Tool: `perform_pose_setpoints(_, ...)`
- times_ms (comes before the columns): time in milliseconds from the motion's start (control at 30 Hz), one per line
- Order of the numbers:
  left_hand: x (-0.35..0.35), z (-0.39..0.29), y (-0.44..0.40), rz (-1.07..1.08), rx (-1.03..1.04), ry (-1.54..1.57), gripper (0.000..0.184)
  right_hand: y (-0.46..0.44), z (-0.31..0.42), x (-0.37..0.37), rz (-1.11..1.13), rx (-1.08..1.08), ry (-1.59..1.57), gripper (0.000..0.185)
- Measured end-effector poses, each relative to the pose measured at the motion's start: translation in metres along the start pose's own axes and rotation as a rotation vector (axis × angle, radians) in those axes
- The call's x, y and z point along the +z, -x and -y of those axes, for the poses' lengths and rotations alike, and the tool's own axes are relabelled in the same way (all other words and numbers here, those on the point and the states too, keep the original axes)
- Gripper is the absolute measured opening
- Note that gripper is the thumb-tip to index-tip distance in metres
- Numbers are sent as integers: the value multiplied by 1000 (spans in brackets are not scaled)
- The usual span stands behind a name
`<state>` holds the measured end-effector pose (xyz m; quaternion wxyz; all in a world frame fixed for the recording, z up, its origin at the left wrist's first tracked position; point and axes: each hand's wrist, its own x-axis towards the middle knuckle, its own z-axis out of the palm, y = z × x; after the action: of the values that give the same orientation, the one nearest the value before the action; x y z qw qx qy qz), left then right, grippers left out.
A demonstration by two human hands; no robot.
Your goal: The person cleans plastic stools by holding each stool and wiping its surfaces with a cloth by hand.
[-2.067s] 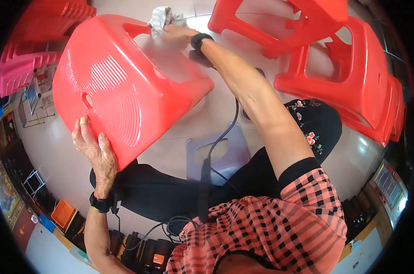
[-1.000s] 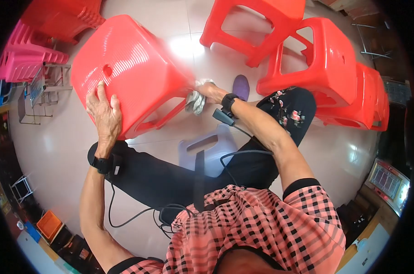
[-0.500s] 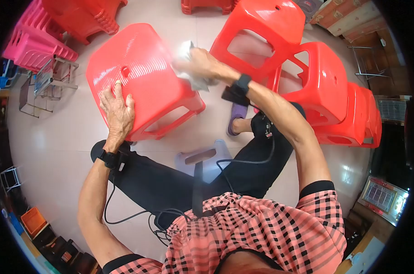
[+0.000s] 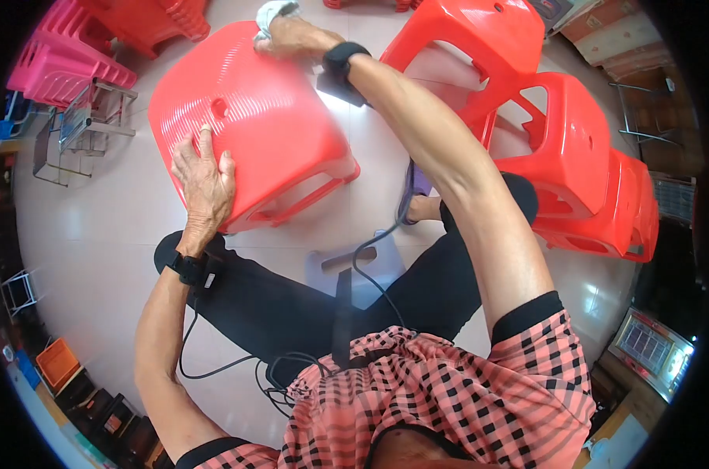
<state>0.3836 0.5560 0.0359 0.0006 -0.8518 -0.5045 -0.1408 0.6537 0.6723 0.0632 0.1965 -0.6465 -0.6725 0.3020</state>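
Note:
A red plastic stool point(image 4: 284, 117) stands upright in front of me, with a ribbed top and a small hole in its middle. My left hand point(image 4: 204, 180) lies on the near left part of its seat, fingers stretched out and spread. At the far edge of the seat is my right hand point(image 4: 296, 37), closed on a pale cloth point(image 4: 273, 14). The cloth bunches past the fingers at the stool's far right corner. How much of it touches the stool is hidden by the hand.
Several red stools point(image 4: 558, 141) stand on the right. Pink stacked stools point(image 4: 73, 66) and more red stools point(image 4: 147, 23) are at the far left, near a metal folding step point(image 4: 96, 117). A small pale stool point(image 4: 354, 262) sits between my legs. A black cable point(image 4: 405, 203) hangs from my right wrist.
My right hand has moved with the cloth from the stool's right side up and left to its far edge. The left hand stays on the seat.

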Motion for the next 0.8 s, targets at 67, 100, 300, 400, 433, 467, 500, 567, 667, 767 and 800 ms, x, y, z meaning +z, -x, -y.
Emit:
perform_pose_setpoints(67,1,0,0,-7,5,-2,58,38,7,-5,20,-47,99,46)
perform_pose_setpoints(100,0,0,0,-10,6,3,58,53,6,-4,89,28,37,45)
perform_pose_setpoints(300,3,4,0,-32,22,10,57,155,-13,26,-64,-100,-21,35)
perform_pose_setpoints(400,6,6,0,-42,30,0,57,200,-6,42,-104,40,78,39)
perform_pose_setpoints(433,7,7,0,-46,33,-5,57,211,-10,53,-168,18,72,34)
perform_pose_setpoints(467,7,7,0,-42,29,-5,57,219,-20,70,-232,-5,66,32)
perform_pose_setpoints(500,6,6,0,-38,25,-4,57,226,-32,84,-228,11,-45,32)
perform_pose_setpoints(567,5,5,-1,-34,20,0,57,237,-37,93,-239,39,-277,41)
perform_pose_setpoints(667,4,4,-1,-27,9,6,57,249,-12,75,-325,63,-678,49)
perform_pose_setpoints(767,4,2,-1,-10,-2,16,56,229,1,68,-517,-327,-367,48)
perform_pose_setpoints(800,3,2,-1,-5,-7,19,56,222,12,61,-581,-478,-271,49)
